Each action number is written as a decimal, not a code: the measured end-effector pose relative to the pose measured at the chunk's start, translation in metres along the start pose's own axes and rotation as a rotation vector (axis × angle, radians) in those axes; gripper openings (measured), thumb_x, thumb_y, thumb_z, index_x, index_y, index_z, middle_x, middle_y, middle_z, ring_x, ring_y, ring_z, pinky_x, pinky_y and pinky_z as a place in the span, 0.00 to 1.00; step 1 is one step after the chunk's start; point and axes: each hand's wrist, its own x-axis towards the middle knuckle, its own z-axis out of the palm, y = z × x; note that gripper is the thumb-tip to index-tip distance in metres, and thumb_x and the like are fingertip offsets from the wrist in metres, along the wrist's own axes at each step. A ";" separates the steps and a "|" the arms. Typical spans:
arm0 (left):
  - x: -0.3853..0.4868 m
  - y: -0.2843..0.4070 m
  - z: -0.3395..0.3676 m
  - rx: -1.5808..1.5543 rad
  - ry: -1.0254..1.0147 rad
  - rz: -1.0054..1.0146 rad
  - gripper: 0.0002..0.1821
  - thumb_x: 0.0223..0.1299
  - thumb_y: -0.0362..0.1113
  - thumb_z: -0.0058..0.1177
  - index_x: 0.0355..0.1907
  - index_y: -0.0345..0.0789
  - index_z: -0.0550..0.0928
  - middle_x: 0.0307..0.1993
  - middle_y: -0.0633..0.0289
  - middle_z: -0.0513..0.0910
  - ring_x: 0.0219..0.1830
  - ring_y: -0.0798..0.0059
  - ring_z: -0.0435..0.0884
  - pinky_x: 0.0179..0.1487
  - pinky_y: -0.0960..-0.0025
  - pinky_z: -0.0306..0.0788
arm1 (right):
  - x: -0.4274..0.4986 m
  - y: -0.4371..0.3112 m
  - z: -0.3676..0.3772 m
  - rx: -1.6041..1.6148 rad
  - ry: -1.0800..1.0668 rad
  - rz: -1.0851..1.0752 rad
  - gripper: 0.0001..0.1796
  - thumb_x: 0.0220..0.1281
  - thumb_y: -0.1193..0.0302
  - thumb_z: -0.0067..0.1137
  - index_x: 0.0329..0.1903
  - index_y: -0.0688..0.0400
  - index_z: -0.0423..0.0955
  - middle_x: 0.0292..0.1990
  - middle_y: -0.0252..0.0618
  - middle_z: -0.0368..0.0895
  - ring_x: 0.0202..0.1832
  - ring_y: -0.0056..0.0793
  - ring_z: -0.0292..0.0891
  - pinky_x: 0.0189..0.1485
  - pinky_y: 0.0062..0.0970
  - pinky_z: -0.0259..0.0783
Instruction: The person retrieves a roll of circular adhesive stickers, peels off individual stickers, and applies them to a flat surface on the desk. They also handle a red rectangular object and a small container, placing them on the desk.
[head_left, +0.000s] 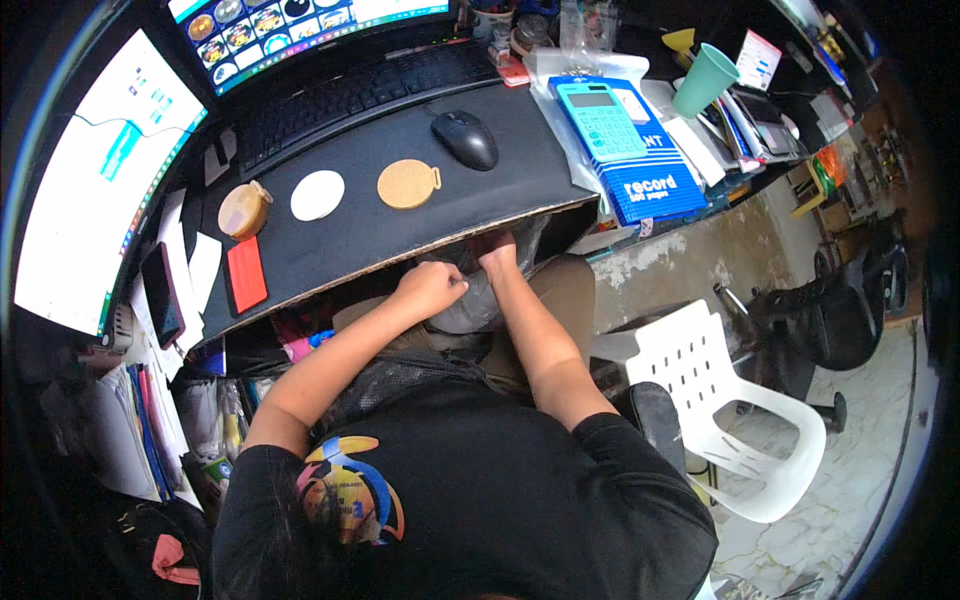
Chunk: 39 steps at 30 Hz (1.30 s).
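Observation:
My left hand (433, 289) is curled on the edge of a clear plastic bag (474, 306) at my lap, just below the desk edge. My right hand (495, 249) reaches inside that bag, under the desk; its fingers are hidden. On the black desktop (337, 240) above lie a gold medal blank (406, 184), white round discs (317, 196) that overlap, and a stack of gold medal blanks (243, 211) in what looks like plastic wrap. A red squeegee card (247, 275) lies near the desk's front left edge.
A black mouse (465, 140) and keyboard (360, 101) sit behind the discs. To the right, a teal calculator (602, 124) rests on a blue record book (645, 184), near a green cup (705, 81). A phone (161, 296) lies left; a white plastic chair (720, 405) stands right.

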 end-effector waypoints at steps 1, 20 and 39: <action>-0.002 0.003 -0.007 0.015 0.012 -0.006 0.19 0.60 0.48 0.56 0.43 0.35 0.85 0.38 0.47 0.86 0.40 0.53 0.85 0.46 0.56 0.76 | 0.001 0.000 -0.003 0.034 0.073 0.063 0.12 0.61 0.67 0.47 0.41 0.58 0.76 0.40 0.45 0.80 0.45 0.45 0.75 0.48 0.47 0.72; 0.058 -0.007 0.048 0.362 0.023 0.296 0.09 0.57 0.35 0.56 0.32 0.30 0.84 0.30 0.45 0.84 0.35 0.48 0.85 0.40 0.50 0.78 | -0.161 -0.175 0.017 -1.784 -0.060 -0.974 0.05 0.59 0.75 0.60 0.36 0.61 0.82 0.34 0.43 0.83 0.38 0.36 0.81 0.42 0.33 0.75; 0.129 0.114 0.148 -0.018 -0.111 0.237 0.16 0.53 0.35 0.55 0.41 0.25 0.80 0.39 0.36 0.83 0.43 0.42 0.83 0.45 0.47 0.77 | -0.107 -0.218 0.041 -2.233 -0.419 -0.337 0.10 0.55 0.70 0.64 0.41 0.54 0.85 0.40 0.43 0.86 0.43 0.41 0.82 0.45 0.36 0.76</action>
